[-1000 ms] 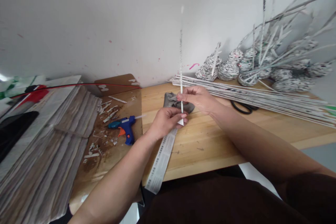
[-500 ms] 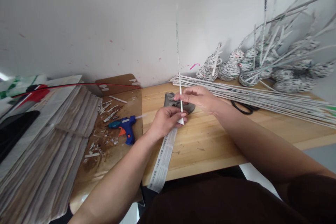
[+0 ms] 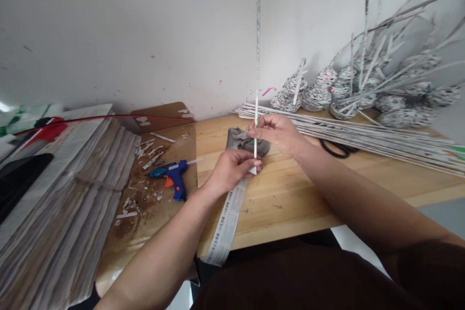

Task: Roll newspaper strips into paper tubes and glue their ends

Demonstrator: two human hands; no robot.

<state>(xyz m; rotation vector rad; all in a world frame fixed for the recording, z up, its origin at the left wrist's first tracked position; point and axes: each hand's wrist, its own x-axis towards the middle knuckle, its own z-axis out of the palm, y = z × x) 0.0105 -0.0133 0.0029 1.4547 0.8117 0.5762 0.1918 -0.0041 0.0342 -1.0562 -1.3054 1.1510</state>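
Observation:
A thin rolled newspaper tube (image 3: 257, 63) stands nearly upright in front of me. My left hand (image 3: 235, 168) pinches its lower end, where an unrolled newspaper strip (image 3: 225, 223) trails down toward the table's front edge. Higher up, my right hand (image 3: 275, 133) has thumb and fingers closed around the tube. Behind both hands a crumpled grey cloth (image 3: 238, 138) lies on the wooden table, partly hidden by them.
At left are stacked newspaper strips (image 3: 90, 184) and a blue glue gun (image 3: 176, 177) among paper scraps. Finished paper tubes (image 3: 348, 133) lie at right, over black-handled scissors (image 3: 336, 150). Woven paper shapes (image 3: 316, 98) stand against the wall.
The tube's upper part has swung right and now stands straighter. My right hand has shifted slightly, its fingers closer round the tube; my left hand has moved a little right.

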